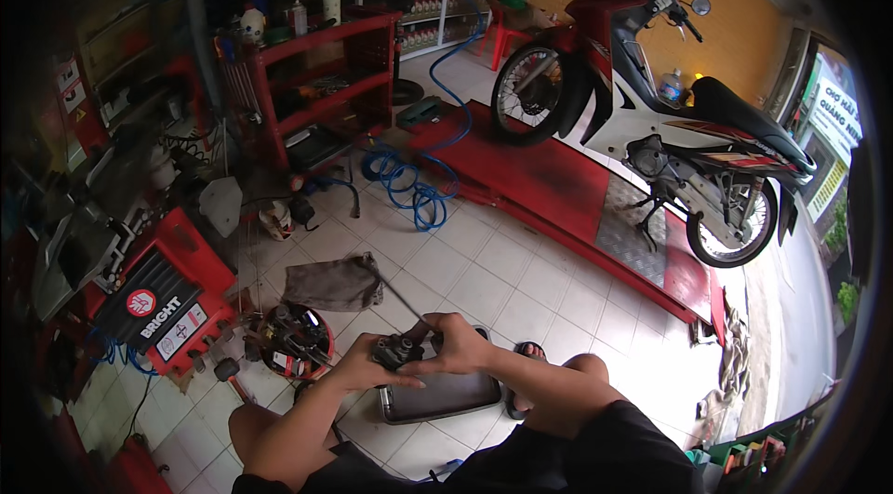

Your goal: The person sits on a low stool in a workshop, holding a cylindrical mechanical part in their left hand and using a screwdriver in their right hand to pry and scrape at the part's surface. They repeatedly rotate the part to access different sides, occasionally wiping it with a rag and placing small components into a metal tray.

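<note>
I am holding a dark metal part [398, 351] in front of my body, over the left end of a dark tray [446, 393]. The fingers of my left hand [361, 366] are clamping the part from its left side. The fingers of my right hand [462, 345] are closing on its right side, with the thumb lying along the lower edge. A thin rod [400, 292] is extending from beside my right fingers, up and left toward a grey cloth [326, 282]; my hand is hiding its near end. The tray is resting on the tiled floor [484, 294], between my legs. To the left, a round red container [326, 336] is holding dark components, and a hammer [229, 371] is lying just beside it. Farther left, a red machine [200, 257] is standing on the floor. Ahead, a blue hose [430, 210] is lying in coils near a red platform [549, 168]. The platform is supporting a white and red motorcycle [609, 117].
</note>
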`<action>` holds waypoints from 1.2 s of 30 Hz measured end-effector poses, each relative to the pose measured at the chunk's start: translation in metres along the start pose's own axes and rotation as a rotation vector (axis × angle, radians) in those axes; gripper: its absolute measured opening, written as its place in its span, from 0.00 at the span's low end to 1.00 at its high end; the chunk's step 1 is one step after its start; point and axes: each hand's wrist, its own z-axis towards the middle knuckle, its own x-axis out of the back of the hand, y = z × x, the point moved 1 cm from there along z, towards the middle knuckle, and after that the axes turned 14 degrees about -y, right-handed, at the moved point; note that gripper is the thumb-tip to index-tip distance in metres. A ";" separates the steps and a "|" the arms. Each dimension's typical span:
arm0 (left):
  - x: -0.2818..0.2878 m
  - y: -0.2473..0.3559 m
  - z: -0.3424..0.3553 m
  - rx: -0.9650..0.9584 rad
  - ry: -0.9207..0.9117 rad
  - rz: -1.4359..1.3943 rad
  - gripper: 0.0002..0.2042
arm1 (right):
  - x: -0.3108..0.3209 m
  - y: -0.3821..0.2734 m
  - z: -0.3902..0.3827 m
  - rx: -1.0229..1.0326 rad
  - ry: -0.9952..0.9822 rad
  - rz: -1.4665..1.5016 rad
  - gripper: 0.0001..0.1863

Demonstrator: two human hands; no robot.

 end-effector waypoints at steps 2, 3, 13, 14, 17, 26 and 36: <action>0.002 -0.003 0.004 -0.038 0.044 0.080 0.27 | -0.001 0.002 -0.001 0.020 0.061 0.055 0.33; 0.001 -0.007 0.005 -0.048 0.040 0.079 0.28 | 0.000 0.005 0.000 0.097 0.066 0.014 0.33; -0.006 0.005 0.002 -0.123 0.034 0.130 0.31 | 0.012 0.004 0.000 0.171 -0.042 -0.049 0.35; -0.001 -0.005 0.003 -0.104 0.093 0.169 0.31 | 0.010 0.004 0.000 0.120 -0.016 -0.065 0.35; 0.001 -0.012 0.005 -0.102 0.254 0.433 0.31 | -0.008 0.002 0.001 0.073 0.151 0.082 0.35; 0.005 -0.006 0.006 -0.065 0.059 0.214 0.28 | 0.015 0.016 0.014 0.251 0.025 -0.052 0.34; 0.018 -0.004 0.019 -0.122 0.160 -0.014 0.22 | 0.021 0.011 0.019 0.031 0.093 0.236 0.31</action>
